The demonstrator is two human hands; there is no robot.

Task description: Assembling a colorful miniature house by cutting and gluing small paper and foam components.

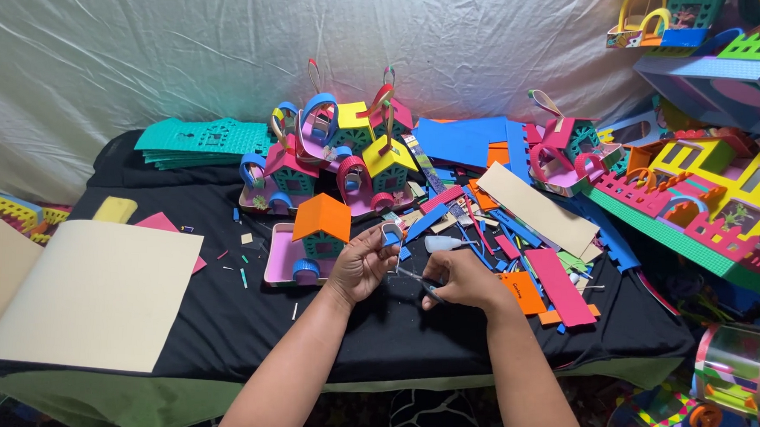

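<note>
Fingers (385, 242) of the left hand (362, 264) were pinched narrowly around a small blue-and-white foam loop (391, 234), held just above the middle of the tabletop (222, 318); those of the right hand (462, 281) were curled shut on a thin pair of scissors (417, 280), whose tips pointed toward the left hand. Both hands hovered close together over the black cloth that covered the tabletop, backed by a pale sheet (233, 53) hung as a wall. At far right stood a large foam model building (705, 198) in yellow, pink and green, on a green base. On the left lay a broad cream sheet of card (94, 295), with a stack of teal foam panels (199, 139) behind it at the rear edge. Behind the hands stood a cluster of small foam houses (349, 148) with yellow and pink roofs and curled handles. Just beside the left hand sat one little house with an orange roof (322, 218) on a pink tray. To the right of the hands was a loose pile of foam strips (524, 237) in blue, pink, orange and tan. A small white glue bottle (444, 243) lay on its side just beyond the right hand. Tiny foam offcuts (242, 271) were scattered on the cloth left of the tray.
</note>
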